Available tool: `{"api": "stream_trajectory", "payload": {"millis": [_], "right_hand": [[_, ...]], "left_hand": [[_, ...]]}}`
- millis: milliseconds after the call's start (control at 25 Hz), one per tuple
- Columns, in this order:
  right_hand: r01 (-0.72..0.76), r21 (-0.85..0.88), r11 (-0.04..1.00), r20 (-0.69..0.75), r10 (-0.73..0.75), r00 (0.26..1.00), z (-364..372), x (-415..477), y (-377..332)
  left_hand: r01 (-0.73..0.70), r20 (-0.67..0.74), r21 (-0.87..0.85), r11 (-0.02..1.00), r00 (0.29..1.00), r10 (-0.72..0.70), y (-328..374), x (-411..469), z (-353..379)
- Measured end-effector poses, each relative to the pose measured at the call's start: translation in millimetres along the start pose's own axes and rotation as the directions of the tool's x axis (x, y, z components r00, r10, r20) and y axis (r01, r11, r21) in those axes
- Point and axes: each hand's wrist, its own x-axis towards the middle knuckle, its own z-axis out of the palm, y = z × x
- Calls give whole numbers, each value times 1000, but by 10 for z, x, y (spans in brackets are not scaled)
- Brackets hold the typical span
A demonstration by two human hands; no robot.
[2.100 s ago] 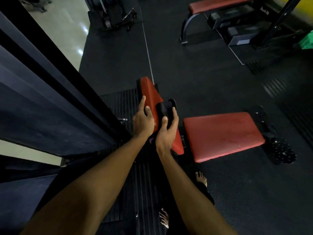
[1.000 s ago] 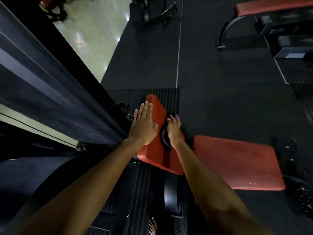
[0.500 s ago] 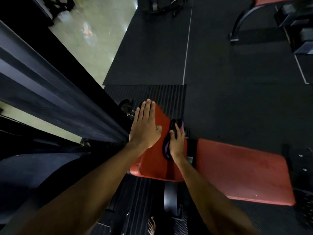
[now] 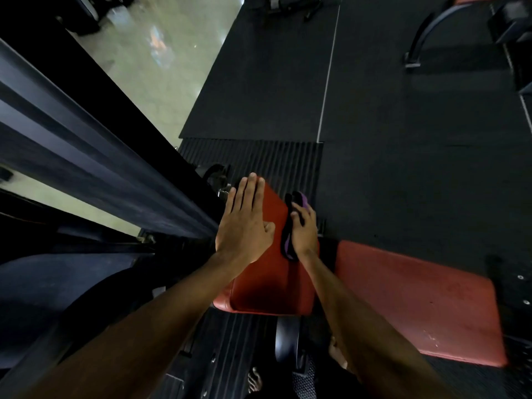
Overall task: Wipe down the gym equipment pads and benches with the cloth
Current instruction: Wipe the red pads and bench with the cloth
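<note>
An upright red back pad (image 4: 270, 280) stands in the middle of the view. My left hand (image 4: 244, 223) lies flat on its left part, fingers straight and together. My right hand (image 4: 302, 228) holds a dark cloth with purple edging (image 4: 288, 240) against the pad's right edge, fingers bent over the cloth. To the right lies the flat red seat pad (image 4: 414, 298), untouched.
A wide black machine frame (image 4: 100, 156) runs diagonally along the left, close to my left hand. Ribbed black footplate (image 4: 270, 159) lies beyond the pad. Another red bench's curved leg (image 4: 423, 33) stands at top right. My bare feet (image 4: 254, 381) show at the bottom.
My left hand went from gripping the pad's edge to lying flat on its face. The right hand with the cloth has slid along the pad's right side. The view moved closer over the pad.
</note>
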Motion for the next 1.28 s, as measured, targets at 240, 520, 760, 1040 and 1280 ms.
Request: {"api": "stream_trajectory", "payload": {"millis": [240, 520, 760, 1040, 1280], "right_hand": [[343, 6, 939, 240, -335, 911, 9, 387, -808], [78, -428, 900, 332, 77, 940, -95, 732, -208], [-114, -138, 984, 85, 127, 988, 41, 483, -548], [201, 147, 969, -62, -193, 979, 252, -451, -316], [-254, 46, 966, -67, 257, 964, 48, -70, 264]], "left_hand": [[-5, 12, -3, 1000, 1000, 5, 19, 0, -23], [-4, 19, -8, 1000, 1000, 4, -8, 1, 15], [2, 17, 17, 1000, 1000, -2, 8, 4, 6], [-18, 1, 35, 999, 1000, 18, 17, -7, 10], [-80, 22, 111, 991, 997, 78, 0, -2, 6]]}}
